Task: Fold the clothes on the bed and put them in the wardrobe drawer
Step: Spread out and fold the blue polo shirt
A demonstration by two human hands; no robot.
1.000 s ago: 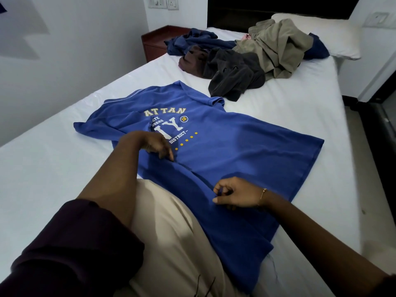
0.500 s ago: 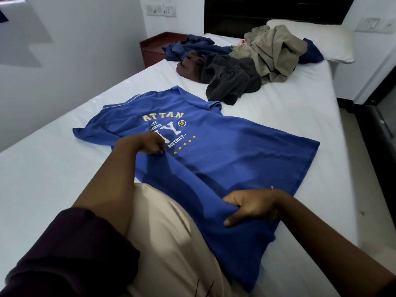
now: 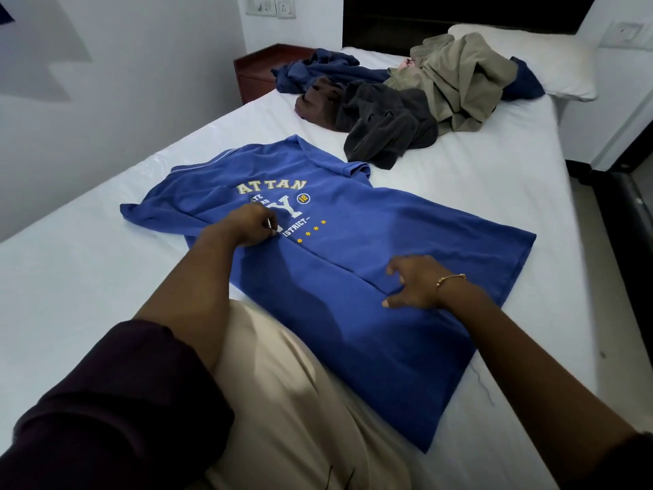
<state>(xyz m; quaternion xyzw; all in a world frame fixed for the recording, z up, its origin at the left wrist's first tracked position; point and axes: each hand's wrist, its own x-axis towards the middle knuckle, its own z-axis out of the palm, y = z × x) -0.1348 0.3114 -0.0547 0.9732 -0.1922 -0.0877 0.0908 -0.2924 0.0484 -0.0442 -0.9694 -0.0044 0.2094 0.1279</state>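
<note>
Head view: a blue T-shirt (image 3: pixel 353 277) lies spread on the white bed (image 3: pixel 459 178). Left hand (image 3: pixel 252 226) pinches its chest fabric; right hand (image 3: pixel 413 282) rests there, fingers (image 3: pixel 394 270) loosely spread, gripping nothing.

blue printed t-shirt (image 3: pixel 353 277) spread flat on bed (image 3: pixel 459 192), unfolded clothes pile (image 3: pixel 406 97) near pillow

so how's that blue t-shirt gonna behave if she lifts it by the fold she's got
The blue t-shirt will probably go floppy: it lies flat with soft creases under the left hand and right hand. It looks light, thin cloth. On the smooth white sheet it likely slides and bunches if pushed.
</note>
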